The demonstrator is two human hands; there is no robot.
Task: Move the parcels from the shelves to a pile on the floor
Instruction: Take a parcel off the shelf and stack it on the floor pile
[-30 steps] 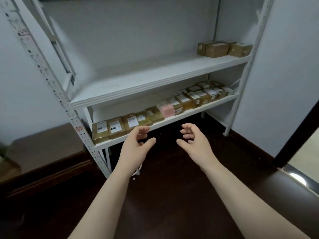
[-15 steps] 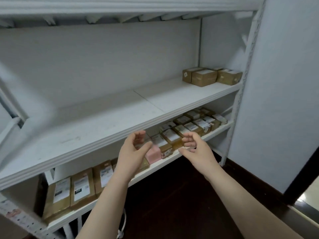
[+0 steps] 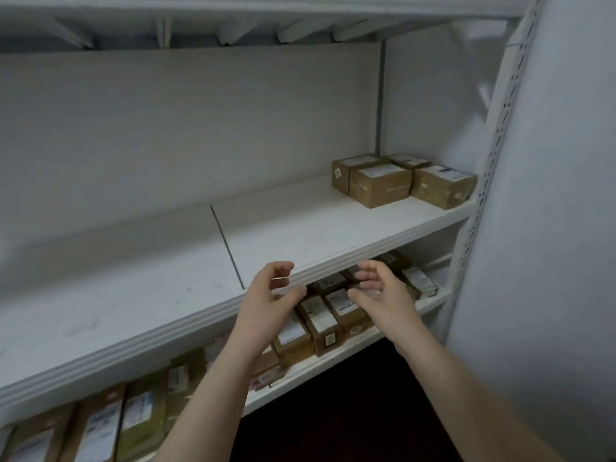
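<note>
Several brown cardboard parcels (image 3: 380,183) with white labels stand at the far right of the middle shelf (image 3: 300,228). A long row of smaller labelled parcels (image 3: 320,323) lines the lower shelf (image 3: 336,356). My left hand (image 3: 266,303) and my right hand (image 3: 381,295) are raised in front of the middle shelf's front edge, palms facing each other, fingers loosely curved, holding nothing. The parcels on the middle shelf lie well beyond and to the right of both hands. My forearms hide some of the lower parcels.
A white wall (image 3: 550,228) and a perforated shelf upright (image 3: 493,155) close off the right side. Another shelf (image 3: 233,15) hangs overhead. Dark wooden floor (image 3: 350,411) shows below the lower shelf.
The view has risen and moved closer to the shelves. Both hands have lifted from the lower shelf's level up to the middle shelf's front edge, still holding nothing.
</note>
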